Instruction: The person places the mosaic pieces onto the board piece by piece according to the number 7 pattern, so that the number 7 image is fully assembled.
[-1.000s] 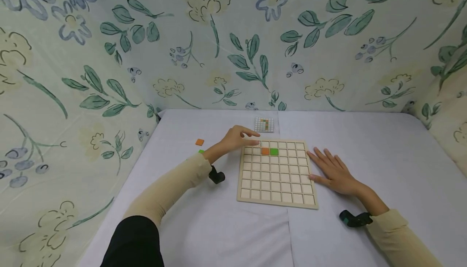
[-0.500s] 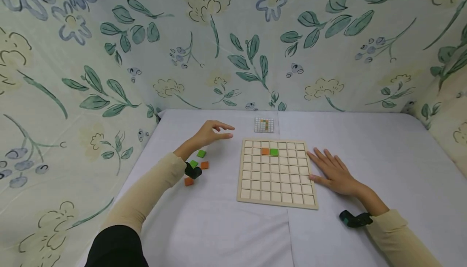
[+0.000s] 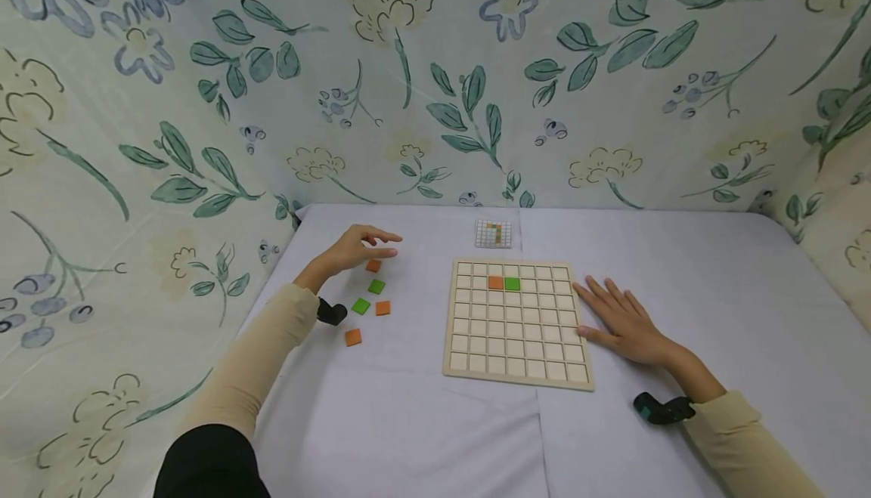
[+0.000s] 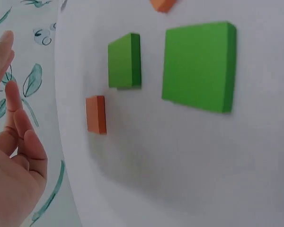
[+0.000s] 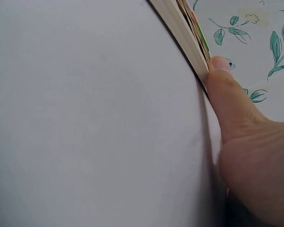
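Observation:
My left hand (image 3: pixel 357 247) hovers with parted thumb and fingers just above an orange square tile (image 3: pixel 373 265), holding nothing. Closer to me on the cloth lie two green tiles (image 3: pixel 376 286) and two more orange tiles (image 3: pixel 353 338); the left wrist view shows a large green tile (image 4: pixel 196 68) near the camera. My right hand (image 3: pixel 626 324) lies flat with spread fingers, its thumb and fingertips touching the right edge of a wooden grid board (image 3: pixel 517 382). Side by side in the board's second row sit an orange tile (image 3: pixel 496 283) and a green tile (image 3: pixel 512 283).
A small card with a coloured grid pattern (image 3: pixel 493 233) lies behind the board. White cloth (image 3: pixel 422 437) covers the table, and floral fabric (image 3: pixel 435 67) hangs at the back and sides. A black wrist camera (image 3: pixel 663 409) sits on the right wrist.
My left hand has moved left, from the board's upper left corner to the loose tiles, uncovering several of them. The right hand keeps its place at the board's edge.

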Action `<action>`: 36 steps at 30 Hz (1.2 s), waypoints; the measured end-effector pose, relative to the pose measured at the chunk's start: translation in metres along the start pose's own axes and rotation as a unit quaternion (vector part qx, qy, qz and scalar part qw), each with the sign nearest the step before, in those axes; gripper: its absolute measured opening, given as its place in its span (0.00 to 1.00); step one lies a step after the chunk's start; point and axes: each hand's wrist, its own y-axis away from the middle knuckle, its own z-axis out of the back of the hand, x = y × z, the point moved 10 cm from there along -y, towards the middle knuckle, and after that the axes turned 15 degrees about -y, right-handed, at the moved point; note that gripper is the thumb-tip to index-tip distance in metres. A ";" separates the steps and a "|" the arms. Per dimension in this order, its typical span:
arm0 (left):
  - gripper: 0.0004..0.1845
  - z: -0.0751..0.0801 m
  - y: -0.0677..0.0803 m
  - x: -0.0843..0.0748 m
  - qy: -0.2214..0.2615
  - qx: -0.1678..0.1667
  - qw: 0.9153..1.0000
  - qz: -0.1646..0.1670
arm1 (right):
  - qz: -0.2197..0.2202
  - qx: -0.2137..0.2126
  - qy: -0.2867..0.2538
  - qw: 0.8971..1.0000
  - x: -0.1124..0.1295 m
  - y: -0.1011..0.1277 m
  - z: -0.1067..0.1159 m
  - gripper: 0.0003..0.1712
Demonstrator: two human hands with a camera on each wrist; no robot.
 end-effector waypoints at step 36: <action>0.19 -0.007 0.012 0.060 -0.042 0.041 0.998 0.037 | 0.003 -0.002 0.008 1.000 -0.002 0.000 -0.001 0.46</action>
